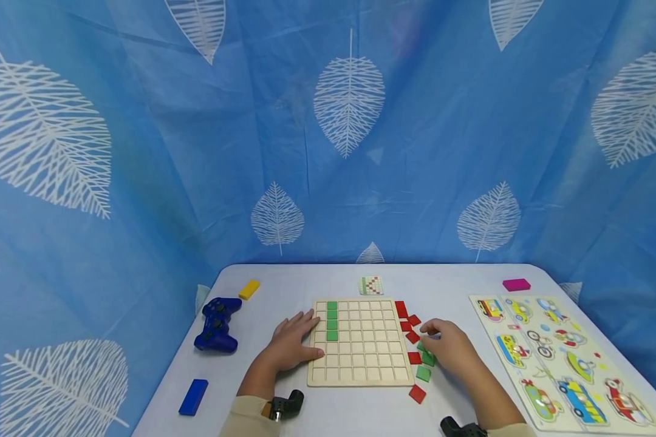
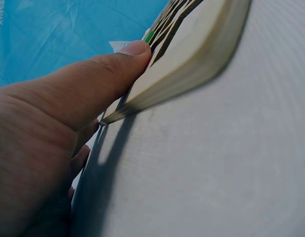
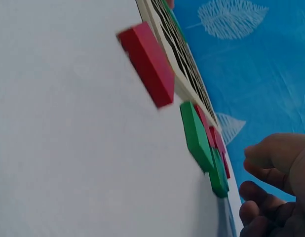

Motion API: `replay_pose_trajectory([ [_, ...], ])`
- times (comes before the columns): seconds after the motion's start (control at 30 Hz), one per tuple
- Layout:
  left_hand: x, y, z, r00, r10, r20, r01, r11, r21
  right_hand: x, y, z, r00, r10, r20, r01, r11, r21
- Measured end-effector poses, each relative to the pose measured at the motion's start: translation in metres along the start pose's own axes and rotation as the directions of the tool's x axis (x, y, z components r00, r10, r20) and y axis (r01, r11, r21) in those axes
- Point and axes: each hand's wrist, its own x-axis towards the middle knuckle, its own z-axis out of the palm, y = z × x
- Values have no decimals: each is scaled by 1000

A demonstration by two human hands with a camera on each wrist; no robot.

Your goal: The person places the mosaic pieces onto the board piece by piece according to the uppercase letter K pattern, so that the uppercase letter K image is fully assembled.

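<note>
A wooden grid board (image 1: 366,360) lies on the white table, with several green square tiles (image 1: 332,325) set in one column near its left side. My left hand (image 1: 288,343) rests at the board's left edge, fingers extended; in the left wrist view its thumb (image 2: 110,71) lies on the board's rim. Beyond the board's right edge are loose red tiles (image 1: 417,394) and loose green tiles (image 1: 423,373). Over the green ones hovers my right hand (image 1: 449,347), fingers loosely bent. In the right wrist view, nothing shows between its fingers (image 3: 271,153).
A small pattern card (image 1: 370,285) lies behind the board. To the left are a blue game controller (image 1: 217,325), a yellow block (image 1: 249,289) and a blue block (image 1: 194,397). A vehicle picture puzzle (image 1: 565,364) and a magenta block (image 1: 516,284) lie on the right.
</note>
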Motion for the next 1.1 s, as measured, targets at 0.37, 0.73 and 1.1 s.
replay_pose_trajectory([
  [0.37, 2, -5, 2, 1000, 10, -5, -10, 1000, 15, 6, 18, 0, 1000, 7, 9, -7, 1000, -3],
  [0.73, 2, -5, 2, 1000, 10, -2, -10, 1000, 28, 7, 29, -4, 1000, 28, -15, -28, 1000, -7],
  [1.1, 3, -7, 1, 1000, 11, -9, -11, 1000, 16, 12, 29, -7, 998, 60, 33, -61, 998, 16],
])
